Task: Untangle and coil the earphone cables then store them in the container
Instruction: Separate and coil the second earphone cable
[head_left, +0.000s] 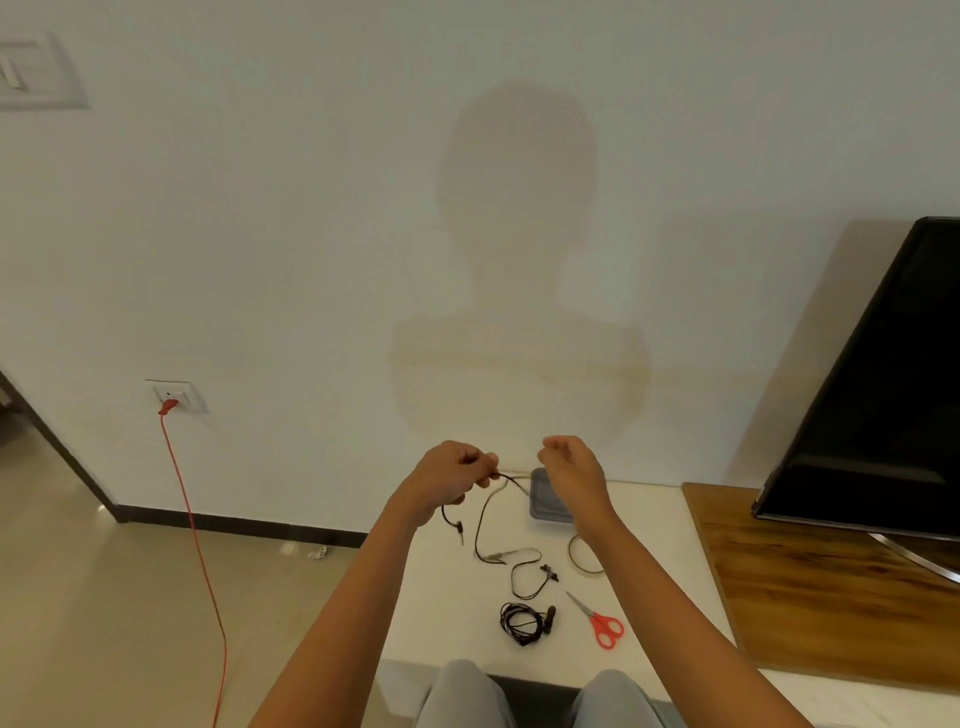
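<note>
Black earphone cable strung between the two raised hands, drooping from there toward six o'clock onto the white tabletop — earbuds lying at the low end, plug tail hanging under the left hand. Long axis of the held span roughly nine to three, slack part running twelve to six.

Left hand at nine o'clock of the span, fingers curled shut and pinched on the cable. Right hand at three o'clock, fingers drawn together; most likely pinching the far end, though the strand there too thin to tell for sure. Both equally near the cable — left with the clearer hold.

Already coiled second earphone on the table at six o'clock of the hands, nearer the body. Grey container just beyond and below the right hand, partly hidden by the wrist, nothing visibly in it. Loose ring at its near side, red scissors at five o'clock.

Likely next: winding the span into loops, then a short drop toward the container at three o'clock.
</note>
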